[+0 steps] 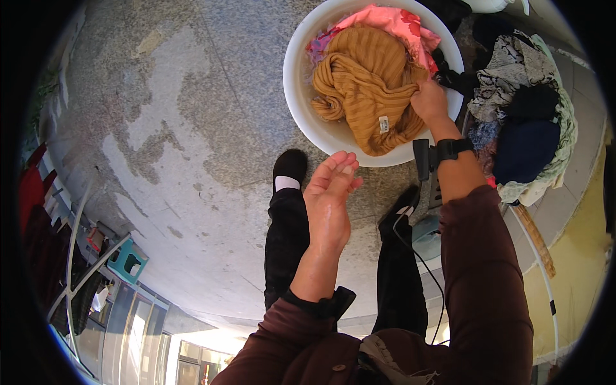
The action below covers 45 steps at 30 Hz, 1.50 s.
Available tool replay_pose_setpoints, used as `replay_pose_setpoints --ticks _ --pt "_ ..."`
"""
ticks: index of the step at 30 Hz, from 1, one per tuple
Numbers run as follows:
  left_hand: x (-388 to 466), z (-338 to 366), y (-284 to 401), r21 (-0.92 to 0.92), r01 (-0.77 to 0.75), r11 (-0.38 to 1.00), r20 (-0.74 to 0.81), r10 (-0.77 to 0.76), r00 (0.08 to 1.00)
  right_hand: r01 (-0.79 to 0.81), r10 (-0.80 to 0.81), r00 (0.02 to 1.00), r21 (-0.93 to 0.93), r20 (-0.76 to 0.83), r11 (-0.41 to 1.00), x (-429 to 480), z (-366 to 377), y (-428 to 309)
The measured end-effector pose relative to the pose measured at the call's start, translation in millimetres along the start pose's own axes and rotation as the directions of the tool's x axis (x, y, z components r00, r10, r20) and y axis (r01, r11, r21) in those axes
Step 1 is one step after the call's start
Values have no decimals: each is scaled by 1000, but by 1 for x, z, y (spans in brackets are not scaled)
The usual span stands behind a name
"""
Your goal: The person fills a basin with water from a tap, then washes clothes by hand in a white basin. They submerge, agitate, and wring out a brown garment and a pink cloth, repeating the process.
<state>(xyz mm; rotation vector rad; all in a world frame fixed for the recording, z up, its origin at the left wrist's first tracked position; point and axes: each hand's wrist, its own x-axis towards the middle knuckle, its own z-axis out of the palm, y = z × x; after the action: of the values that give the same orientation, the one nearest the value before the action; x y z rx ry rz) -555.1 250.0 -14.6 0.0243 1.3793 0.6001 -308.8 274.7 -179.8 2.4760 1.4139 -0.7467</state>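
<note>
A mustard ribbed knit garment (370, 86) with a small white label lies bunched in a white basin (294, 103) with some water at its edge. My right hand (429, 102) grips the garment's right side, at the basin's right. Behind the garment lies a pink cloth with red flowers (390, 21), and a black cloth (450, 77) hangs over the basin's right rim. My left hand (332, 197) is raised in front of the basin's near rim, palm turned sideways, fingers slightly curled and apart, holding nothing. It looks wet.
A heap of clothes (527, 134), navy, black and patterned, rests on pale green cloth at the right. Near my right foot is a teal container (427, 238). A wooden stick (534, 240) and a white pole stand right. At far left are a teal stool (127, 261) and a metal rack (72, 288).
</note>
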Motion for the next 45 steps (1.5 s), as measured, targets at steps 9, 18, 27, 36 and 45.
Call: replay_pose_setpoints --ticks 9,18,27,36,45 --pt "-1 3 -7 -13 124 992 -41 -124 991 604 -552 786 159 -277 781 -147 -30 -65" --pt "8 -14 -15 -70 191 979 12 -191 982 640 -618 727 624 -300 449 -203 -61 -85" --pt "5 -20 -8 -264 204 943 123 -177 977 442 -470 882 391 -27 807 -107 -23 -26" --pt "6 -29 4 -387 109 916 184 -39 982 220 -562 810 800 169 558 -100 -22 -26" --pt "3 -18 4 -328 11 945 99 22 995 142 -466 882 905 68 401 -159 -100 -30"
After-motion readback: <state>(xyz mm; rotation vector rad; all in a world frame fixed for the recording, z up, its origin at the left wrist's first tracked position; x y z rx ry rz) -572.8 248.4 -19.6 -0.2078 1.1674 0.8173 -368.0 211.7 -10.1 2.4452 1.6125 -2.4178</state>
